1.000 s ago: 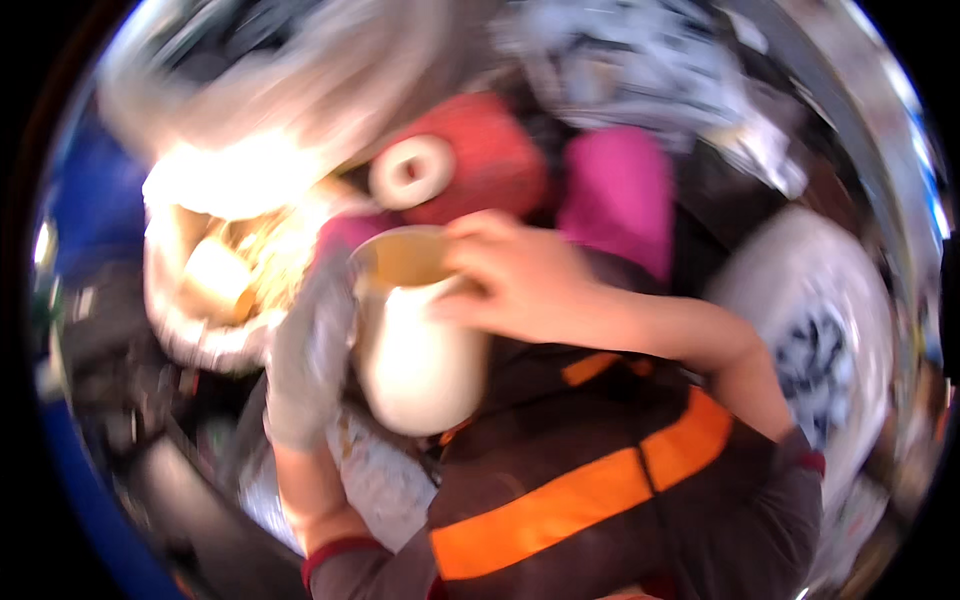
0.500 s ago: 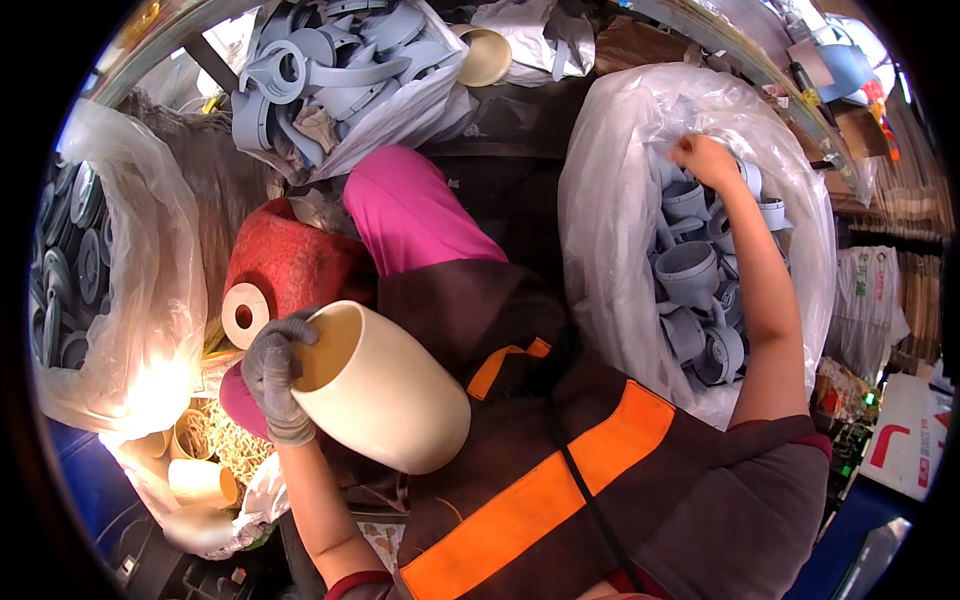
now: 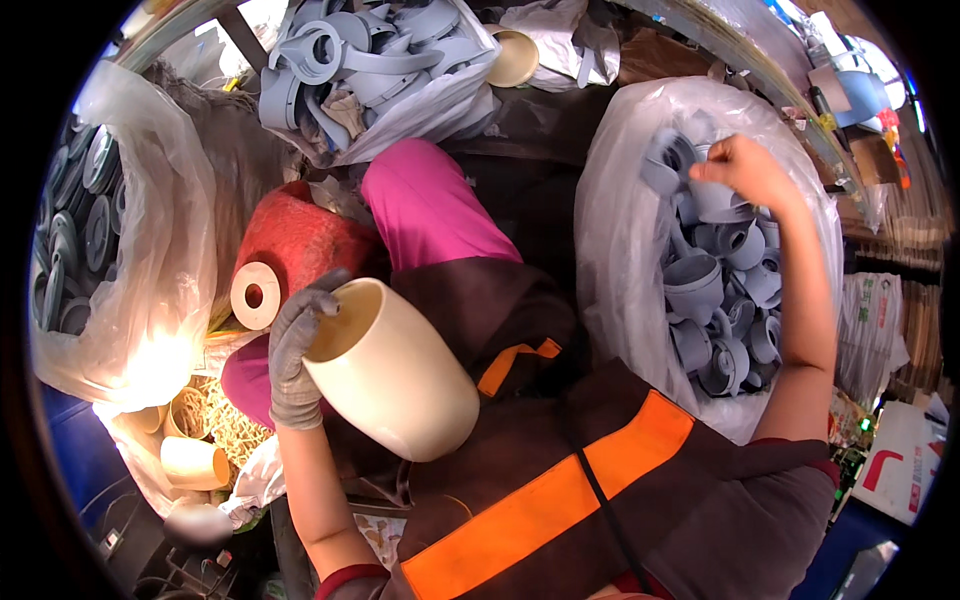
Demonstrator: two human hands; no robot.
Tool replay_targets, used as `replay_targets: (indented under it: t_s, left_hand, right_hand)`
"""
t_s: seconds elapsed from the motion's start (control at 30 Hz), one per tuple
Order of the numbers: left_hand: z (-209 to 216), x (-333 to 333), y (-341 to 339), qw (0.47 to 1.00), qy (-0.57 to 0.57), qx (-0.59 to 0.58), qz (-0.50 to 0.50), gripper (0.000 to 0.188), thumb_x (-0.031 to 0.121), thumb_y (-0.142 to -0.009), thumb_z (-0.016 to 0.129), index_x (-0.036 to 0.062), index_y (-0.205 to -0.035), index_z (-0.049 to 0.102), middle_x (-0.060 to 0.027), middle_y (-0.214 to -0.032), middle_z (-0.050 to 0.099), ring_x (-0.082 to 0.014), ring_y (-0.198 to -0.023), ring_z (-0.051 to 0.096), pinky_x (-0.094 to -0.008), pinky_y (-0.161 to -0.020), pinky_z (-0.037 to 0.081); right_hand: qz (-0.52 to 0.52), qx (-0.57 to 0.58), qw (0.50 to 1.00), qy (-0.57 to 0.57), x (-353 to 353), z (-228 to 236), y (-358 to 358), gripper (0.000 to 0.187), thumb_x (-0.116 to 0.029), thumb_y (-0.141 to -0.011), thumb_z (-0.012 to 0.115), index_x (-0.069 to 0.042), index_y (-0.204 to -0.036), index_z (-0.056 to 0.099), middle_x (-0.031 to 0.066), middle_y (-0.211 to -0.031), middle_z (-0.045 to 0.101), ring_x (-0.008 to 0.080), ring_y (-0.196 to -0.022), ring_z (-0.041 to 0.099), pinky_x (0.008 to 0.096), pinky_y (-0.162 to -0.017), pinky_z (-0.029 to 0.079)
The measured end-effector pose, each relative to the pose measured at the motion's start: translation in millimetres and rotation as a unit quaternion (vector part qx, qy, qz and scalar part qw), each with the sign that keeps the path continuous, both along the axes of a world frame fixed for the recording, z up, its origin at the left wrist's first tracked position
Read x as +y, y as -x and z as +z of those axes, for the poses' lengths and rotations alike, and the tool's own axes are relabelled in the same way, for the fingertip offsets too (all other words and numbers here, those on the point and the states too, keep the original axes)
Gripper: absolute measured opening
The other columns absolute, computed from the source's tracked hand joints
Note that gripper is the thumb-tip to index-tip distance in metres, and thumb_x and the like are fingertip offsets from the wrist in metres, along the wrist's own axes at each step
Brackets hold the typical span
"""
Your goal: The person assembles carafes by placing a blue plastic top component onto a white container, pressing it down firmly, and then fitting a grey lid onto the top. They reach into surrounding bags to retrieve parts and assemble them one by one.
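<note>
My left hand, in a grey glove, grips the rim of a cream, barrel-shaped plastic container. The container lies tilted over my lap, its mouth facing up and to the left. My right hand, bare, reaches into a clear plastic bag on the right. Its fingers are closed at a blue-grey cup-shaped plastic part near the top of the pile; the palm side is hidden. More blue-grey parts, some with curved handles, fill the bag below.
A bag of blue-grey lids and handled parts stands ahead, beside a cream round piece. At left is a bag of dark grey discs. A red bundle with a white roll sits near my knee; cream cups lie lower left.
My right hand has shifted slightly right and the parts under it have moved. My left hand still holds the cream container, a little higher in view. The whole view has turned slightly.
</note>
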State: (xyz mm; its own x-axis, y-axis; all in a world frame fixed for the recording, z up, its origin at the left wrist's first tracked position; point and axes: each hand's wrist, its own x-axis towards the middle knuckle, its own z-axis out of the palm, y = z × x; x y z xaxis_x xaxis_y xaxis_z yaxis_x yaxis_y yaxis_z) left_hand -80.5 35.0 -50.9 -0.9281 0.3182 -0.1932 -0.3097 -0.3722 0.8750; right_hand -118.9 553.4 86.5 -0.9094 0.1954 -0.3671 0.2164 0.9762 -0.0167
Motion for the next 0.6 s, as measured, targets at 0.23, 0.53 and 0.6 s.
replay_targets:
  t_s: [0.23,0.53,0.6]
  left_hand:
    - [28,36,35,0.989,-0.021,0.056,-0.134,0.041,0.016,-0.088,0.059,-0.0022,-0.124,0.052,-0.0135,-0.115,0.062,-0.0201,-0.11,0.057,-0.0311,-0.099,0.041]
    - [25,50,47,0.979,0.004,0.118,-0.168,0.016,0.009,-0.082,0.064,0.0042,-0.097,0.065,-0.0127,-0.11,0.058,-0.0206,-0.093,0.06,-0.0312,-0.084,0.048]
    - [16,29,40,0.977,-0.018,0.14,-0.163,0.014,0.013,-0.086,0.062,0.0034,-0.096,0.064,-0.01,-0.1,0.06,-0.0185,-0.089,0.059,-0.031,-0.083,0.047]
  right_hand:
    - [0.172,-0.111,0.967,0.15,-121,40,71,0.046,-0.041,-0.081,0.07,0.005,-0.074,0.066,0.0034,-0.058,0.056,0.0122,-0.055,0.049,0.0318,-0.054,0.04]
    - [0.372,-0.228,0.878,0.197,-317,20,111,0.046,-0.044,-0.085,0.062,-0.002,-0.065,0.062,0.0023,-0.056,0.051,0.0123,-0.053,0.045,0.0308,-0.054,0.038]
    - [0.35,-0.146,0.871,0.313,-316,0,122,0.04,-0.043,-0.086,0.061,-0.004,-0.095,0.065,0.005,-0.085,0.063,0.0147,-0.082,0.059,0.0276,-0.075,0.046]
